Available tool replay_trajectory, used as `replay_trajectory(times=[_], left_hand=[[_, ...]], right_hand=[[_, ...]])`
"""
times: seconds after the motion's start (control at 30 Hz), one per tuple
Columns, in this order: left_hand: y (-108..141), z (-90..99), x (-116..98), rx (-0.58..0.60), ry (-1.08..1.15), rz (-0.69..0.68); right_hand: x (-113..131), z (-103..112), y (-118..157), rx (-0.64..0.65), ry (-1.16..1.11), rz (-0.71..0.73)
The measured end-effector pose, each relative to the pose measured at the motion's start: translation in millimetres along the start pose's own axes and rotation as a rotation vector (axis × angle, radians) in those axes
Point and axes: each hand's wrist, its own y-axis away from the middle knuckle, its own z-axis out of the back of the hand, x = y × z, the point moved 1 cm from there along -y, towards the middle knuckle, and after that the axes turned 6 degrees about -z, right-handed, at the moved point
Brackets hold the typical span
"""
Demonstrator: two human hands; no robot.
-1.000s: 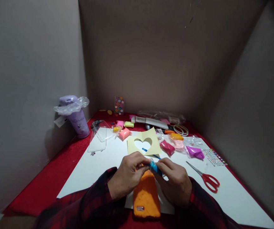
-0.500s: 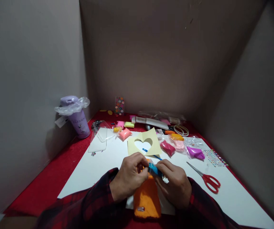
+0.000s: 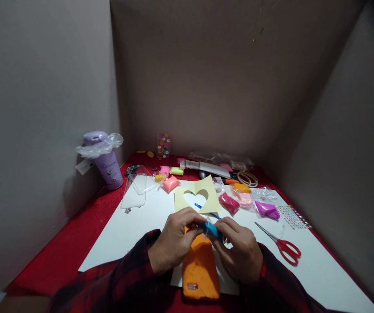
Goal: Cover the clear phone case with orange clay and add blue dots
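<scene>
A small plastic packet of blue clay (image 3: 213, 231) is held up between both hands. My left hand (image 3: 177, 237) is closed, its thumb and fingers pinching blue clay at the packet's left end. Around the packet's right side, my right hand (image 3: 240, 250) is closed, with some fingertips hidden behind it. Below the hands lies a phone case covered in orange clay (image 3: 201, 269), with a small slot near its bottom edge. Beyond them, a pale yellow card with a heart-shaped cutout (image 3: 212, 198) stands partly folded, a blue stick tool (image 3: 215, 215) lying by it.
Red-handled scissors (image 3: 287, 251) lie at right, near a sheet of gem stickers (image 3: 293, 216). Several clay packets, among them a purple one (image 3: 266, 210), sit farther back. Clear phone cases (image 3: 134, 195) lie at left, by a purple tumbler (image 3: 107, 167). Walls stand on three sides.
My left hand has shifted slightly left, its fingers now closer together on the blue clay. More blue shows between the hands. The orange-covered case stays where it was.
</scene>
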Motion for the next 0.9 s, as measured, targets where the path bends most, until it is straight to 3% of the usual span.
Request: replay_trajectory(times=[0.17,0.37,0.57,0.9], left_hand=[[1.3,-0.7,0.7,-0.002,-0.039,-0.082],[1.0,2.0,-0.5,-0.052,-0.101,-0.055],[1.1,5.0,-0.1,0.055,-0.054,-0.163],[2.6,2.0,4.7,0.056,-0.422,-0.201]], right_hand=[[2.2,0.9,-1.3,-0.009,0.002,0.018],[2.8,0.4,-1.3,-0.014,0.008,0.026],[0.5,0.2,-0.2,-0.024,0.014,-0.009],[2.0,0.8,-0.2,-0.030,0.007,-0.002]])
